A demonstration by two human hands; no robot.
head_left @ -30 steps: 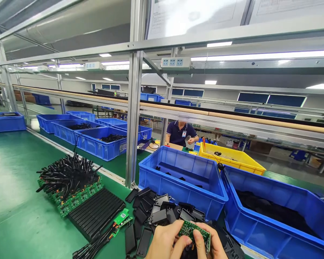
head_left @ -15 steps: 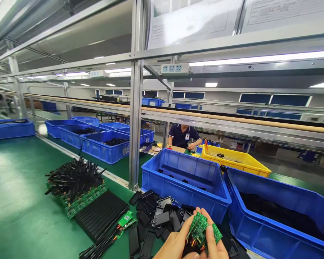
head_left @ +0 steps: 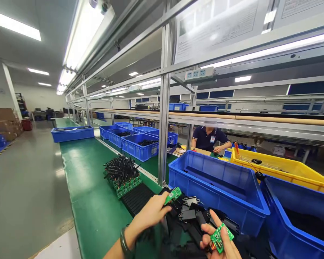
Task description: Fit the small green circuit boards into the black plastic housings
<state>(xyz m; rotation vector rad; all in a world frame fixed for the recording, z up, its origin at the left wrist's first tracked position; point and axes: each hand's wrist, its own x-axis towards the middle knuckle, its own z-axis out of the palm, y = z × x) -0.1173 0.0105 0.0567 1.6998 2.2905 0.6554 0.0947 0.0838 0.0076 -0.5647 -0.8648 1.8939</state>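
My left hand (head_left: 151, 213) is stretched forward over the green bench and pinches a small green circuit board (head_left: 173, 195) at its fingertips. Low at the bottom edge, my right hand (head_left: 218, 241) grips another green circuit board (head_left: 221, 237) with coloured wires hanging below it. Between the two hands lies a heap of black plastic housings (head_left: 190, 215) on the bench. Just left of my left hand sits a black ribbed tray (head_left: 137, 197), and behind it a stack of green boards with black cables (head_left: 122, 173).
A blue bin (head_left: 218, 187) stands right behind the housings, with another blue bin (head_left: 299, 223) and a yellow bin (head_left: 283, 169) to the right. An aluminium post (head_left: 163, 118) rises from the bench. A person in a dark shirt (head_left: 209, 138) works opposite. More blue bins (head_left: 140, 145) line the far bench.
The view swung left and up. My hands came apart: the left hand moved forward with one board, while the right hand kept the wired board low on the right.
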